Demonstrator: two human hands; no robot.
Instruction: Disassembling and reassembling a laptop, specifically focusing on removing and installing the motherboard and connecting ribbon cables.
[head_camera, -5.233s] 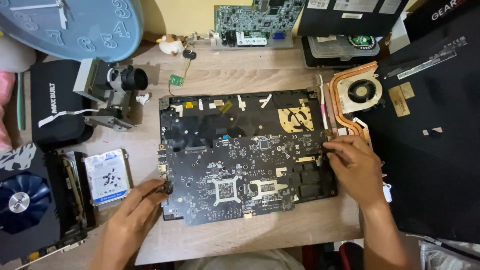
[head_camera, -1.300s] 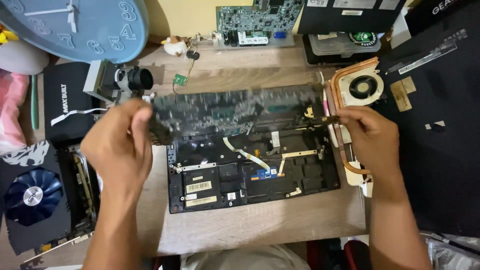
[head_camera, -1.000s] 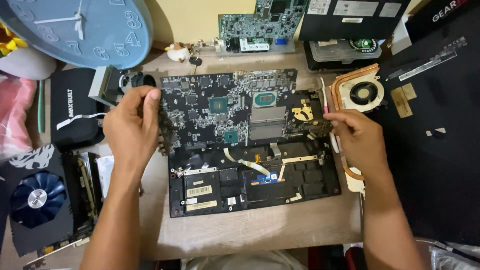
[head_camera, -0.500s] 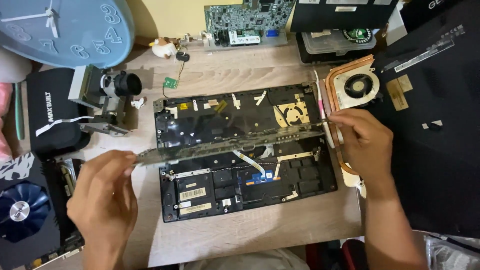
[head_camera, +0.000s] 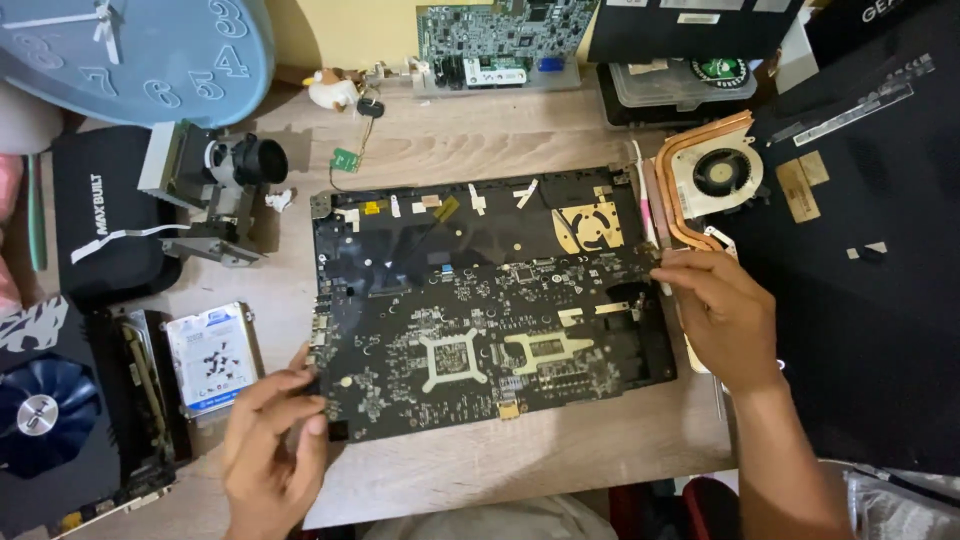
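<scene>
Both hands pinching board: left hand (head_camera: 272, 440) fingers on bottom-left corner, right hand (head_camera: 722, 312) on right edge of board (head_camera: 480, 320). Slip could flex it.

Wooden counter (head_camera: 560, 470) under my hands, yellow wall (head_camera: 340, 30) beyond them, black mat (head_camera: 860, 350) right of my right hand, soft even light.

1. One black motherboard (head_camera: 480, 310) lying flat on the desk.
2. Two hands: left hand (head_camera: 272, 450), right hand (head_camera: 725, 315) (each at a board edge).
3. One copper-piped fan (head_camera: 712, 175).
4. One hard drive (head_camera: 208, 357).
5. One blue clock (head_camera: 140, 50).
6. One green circuit board (head_camera: 500, 35).
7. One graphics card (head_camera: 50, 415).
</scene>
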